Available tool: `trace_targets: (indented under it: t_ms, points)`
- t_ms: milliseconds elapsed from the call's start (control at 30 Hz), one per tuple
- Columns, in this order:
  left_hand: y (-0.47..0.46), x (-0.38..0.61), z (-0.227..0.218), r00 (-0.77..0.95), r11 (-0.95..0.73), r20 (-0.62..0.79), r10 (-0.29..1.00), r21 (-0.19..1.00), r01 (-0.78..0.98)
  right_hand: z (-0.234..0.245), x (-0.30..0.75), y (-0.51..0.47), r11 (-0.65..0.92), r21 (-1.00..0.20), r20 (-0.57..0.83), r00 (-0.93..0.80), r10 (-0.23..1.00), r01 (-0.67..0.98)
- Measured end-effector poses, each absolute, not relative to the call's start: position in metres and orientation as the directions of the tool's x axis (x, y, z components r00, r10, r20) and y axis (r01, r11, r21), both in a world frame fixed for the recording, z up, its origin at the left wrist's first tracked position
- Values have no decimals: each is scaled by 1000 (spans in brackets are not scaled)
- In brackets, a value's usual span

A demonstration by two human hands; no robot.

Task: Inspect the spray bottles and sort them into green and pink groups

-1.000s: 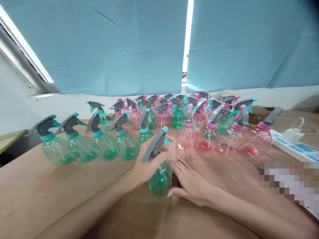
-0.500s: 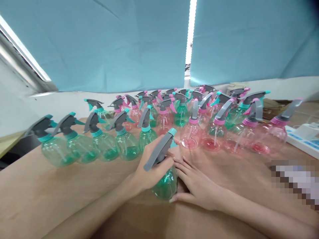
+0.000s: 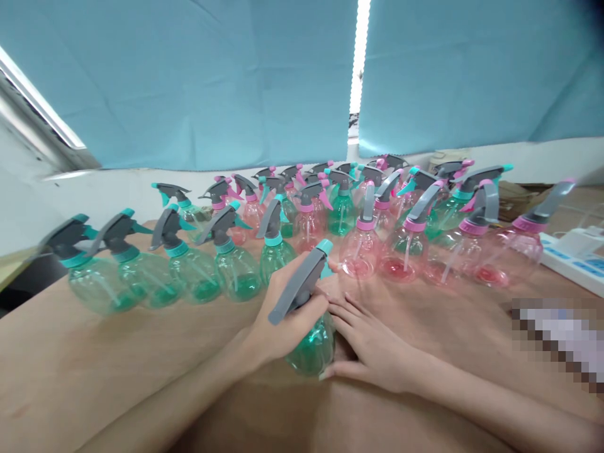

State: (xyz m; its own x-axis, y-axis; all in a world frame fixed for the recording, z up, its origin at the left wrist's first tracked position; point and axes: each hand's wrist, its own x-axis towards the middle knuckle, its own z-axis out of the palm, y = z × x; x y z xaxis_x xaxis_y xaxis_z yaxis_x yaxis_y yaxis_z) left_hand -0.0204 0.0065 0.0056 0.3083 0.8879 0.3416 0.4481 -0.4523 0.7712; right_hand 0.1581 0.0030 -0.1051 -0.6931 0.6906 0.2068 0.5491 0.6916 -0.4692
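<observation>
My left hand (image 3: 287,314) is wrapped around the neck of a green spray bottle (image 3: 314,352) with a grey head and teal nozzle. The bottle stands on the wooden table in front of me. A fingertip of that hand shows just under the nozzle, by the trigger. My right hand (image 3: 377,352) lies low against the bottle's right side. Its fingers are stretched out and apart, with the thumb at the near side of the base. Left of the held bottle, several green spray bottles (image 3: 238,277) form a slanting row, and pink spray bottles (image 3: 361,255) stand to its right.
Behind these rows, more pink and green spray bottles (image 3: 340,211) crowd toward the wall. A white power strip (image 3: 573,261) is at the right edge, with a pixelated object (image 3: 566,336) nearer on the table (image 3: 141,371). A blue cloth (image 3: 226,82) covers the window.
The view has shifted slightly, so the bottles on the left appear a little further left. Both hands keep the same hold and position at the green spray bottle.
</observation>
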Motion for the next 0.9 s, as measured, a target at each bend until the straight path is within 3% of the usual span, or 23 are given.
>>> trace_targets:
  t_ms: [667,900]
  points:
    - [8,-23,2,354,-418,288,890,825,380,-102,157,4,684,-468,176,-699,693,560]
    - [10,-22,0,288,-425,329,900,811,403,-104,157,3,686,-468,202,-688,697,557]
